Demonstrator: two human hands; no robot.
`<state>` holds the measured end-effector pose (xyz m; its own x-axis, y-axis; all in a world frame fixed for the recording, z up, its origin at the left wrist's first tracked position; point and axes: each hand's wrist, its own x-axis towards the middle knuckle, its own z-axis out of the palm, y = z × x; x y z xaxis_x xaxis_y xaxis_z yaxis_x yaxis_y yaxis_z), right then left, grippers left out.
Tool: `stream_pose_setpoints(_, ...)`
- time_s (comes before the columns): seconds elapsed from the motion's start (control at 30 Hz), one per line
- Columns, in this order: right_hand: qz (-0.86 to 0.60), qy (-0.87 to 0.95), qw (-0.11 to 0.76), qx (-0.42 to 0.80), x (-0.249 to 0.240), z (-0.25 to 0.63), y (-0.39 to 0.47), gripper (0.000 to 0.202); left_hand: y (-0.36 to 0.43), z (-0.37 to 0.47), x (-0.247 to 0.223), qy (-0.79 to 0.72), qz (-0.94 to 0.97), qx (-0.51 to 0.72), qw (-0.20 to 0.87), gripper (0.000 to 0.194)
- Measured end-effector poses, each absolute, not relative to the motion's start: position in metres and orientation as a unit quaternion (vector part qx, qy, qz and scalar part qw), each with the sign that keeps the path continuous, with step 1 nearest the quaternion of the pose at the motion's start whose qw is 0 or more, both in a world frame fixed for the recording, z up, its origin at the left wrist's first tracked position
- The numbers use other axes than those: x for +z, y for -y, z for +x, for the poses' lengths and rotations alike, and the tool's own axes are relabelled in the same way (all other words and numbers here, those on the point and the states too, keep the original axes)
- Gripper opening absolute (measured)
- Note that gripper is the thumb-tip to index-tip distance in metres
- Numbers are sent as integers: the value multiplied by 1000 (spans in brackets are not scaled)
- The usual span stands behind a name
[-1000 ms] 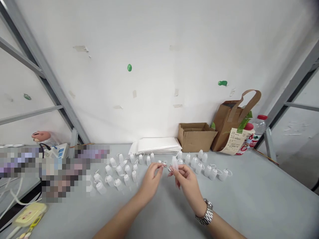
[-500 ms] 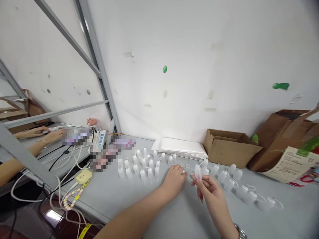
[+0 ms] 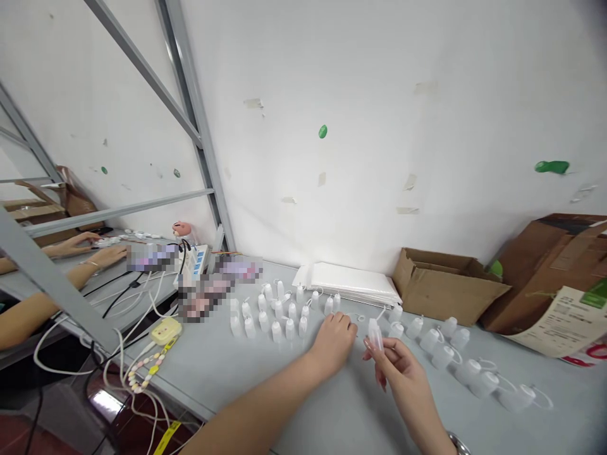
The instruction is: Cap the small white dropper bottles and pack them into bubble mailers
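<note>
My right hand [image 3: 403, 374] pinches a small translucent squeeze bottle [image 3: 375, 333] upright between thumb and fingers, just above the table. To its left, my left hand [image 3: 334, 344] rests on the table with fingers curled under; what they hold, if anything, is hidden. A thin white loop [image 3: 358, 317] lies just beyond the left fingertips. Left of that hand, several small white bottles [image 3: 276, 331] stand in loose rows. On the right, several more squeeze bottles [image 3: 442, 357] with looped cap straps stand in a slanting line.
A stack of white sheets or envelopes [image 3: 353, 279] lies against the wall beside an open cardboard box [image 3: 441, 287]. A larger brown box [image 3: 540, 265] stands far right. Cables, a yellow device [image 3: 165, 330] and a metal frame [image 3: 199, 139] are left. Another person's hands [image 3: 107, 256] work beyond the frame.
The view has shifted slightly, so the scene sits further right. Both hands stay in nearly the same place; the right hand still holds the bottle.
</note>
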<state>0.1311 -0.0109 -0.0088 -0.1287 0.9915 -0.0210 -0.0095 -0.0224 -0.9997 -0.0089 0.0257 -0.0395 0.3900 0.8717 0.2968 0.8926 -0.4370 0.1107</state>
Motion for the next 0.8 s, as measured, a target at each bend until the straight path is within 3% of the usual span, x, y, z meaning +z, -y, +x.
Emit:
stream_pose_setpoints(0.23,-468,520,470,538,-11,131,10,45,-23,-10,-39,530,-821,-209,-13,30)
stream_pose_setpoints(0.4,-479,534,495,490,-14,133,10,43,-18,-9,-26,514,-651,-487,-274,24)
stream_pose_setpoints(0.57,-480,564,498,451,-19,132,9,39,-17,-9,-13,423,-383,-581,-580,15)
stream_pose_setpoints(0.67,-495,574,498,421,-23,130,8,35,-16,-11,-10,380,-279,-592,-653,20)
stream_pose_setpoints(0.8,-527,593,494,355,-27,128,8,29,-15,-12,-10,358,-237,-599,-676,19)
